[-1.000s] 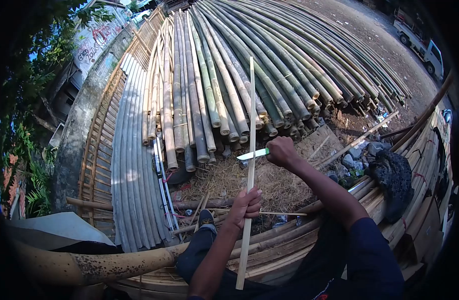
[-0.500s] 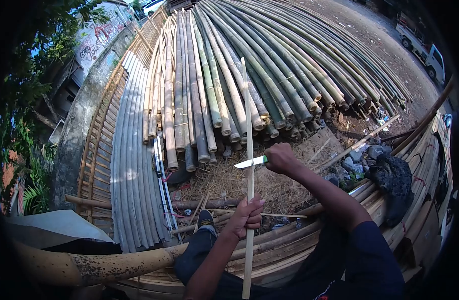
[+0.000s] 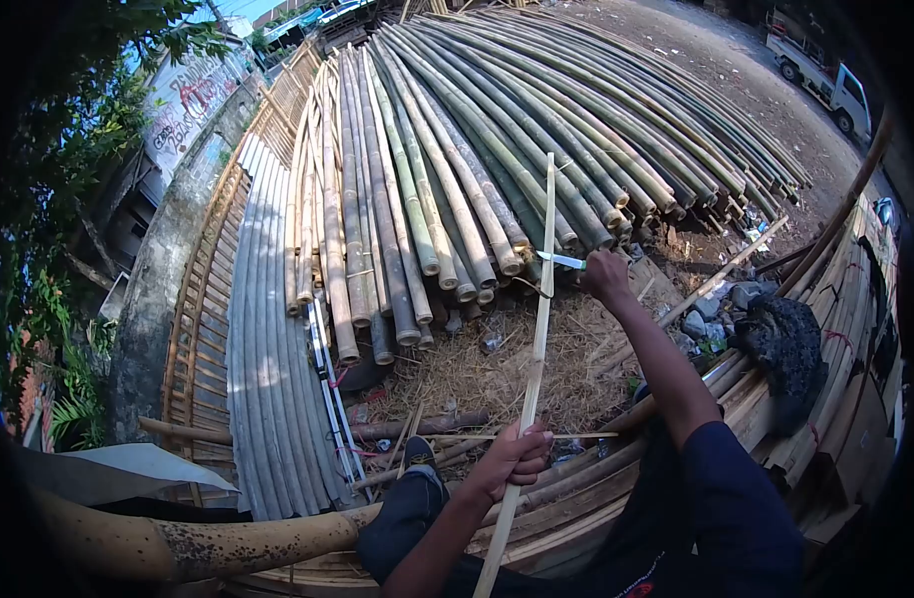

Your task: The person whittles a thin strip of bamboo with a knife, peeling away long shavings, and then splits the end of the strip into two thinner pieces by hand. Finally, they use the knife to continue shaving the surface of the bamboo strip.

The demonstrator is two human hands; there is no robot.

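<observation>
My left hand [image 3: 510, 464] is wrapped around the lower part of a long, pale bamboo strip [image 3: 538, 349], which stands up slantwise before me, its top leaning right. Farther up, my right hand [image 3: 606, 276] is closed on the handle of a knife [image 3: 561, 261]. The blade points left and lies across the strip's upper part, against its edge. Just below the blade, a thin dark curl sticks out by the strip. The knife's handle is mostly hidden in my fist.
Long bamboo poles [image 3: 457, 169] are stacked ahead. Grey corrugated sheets [image 3: 267, 379] and a bamboo ladder-like frame [image 3: 193, 349] lie at left. A thick spotted bamboo pole [image 3: 248, 546] crosses near my legs. Split bamboo [image 3: 825, 349] and a dark cloth [image 3: 781, 344] are at right.
My right hand and the knife have moved up and right along the strip. The strip now leans further right, and my left hand has shifted slightly right and down with it.
</observation>
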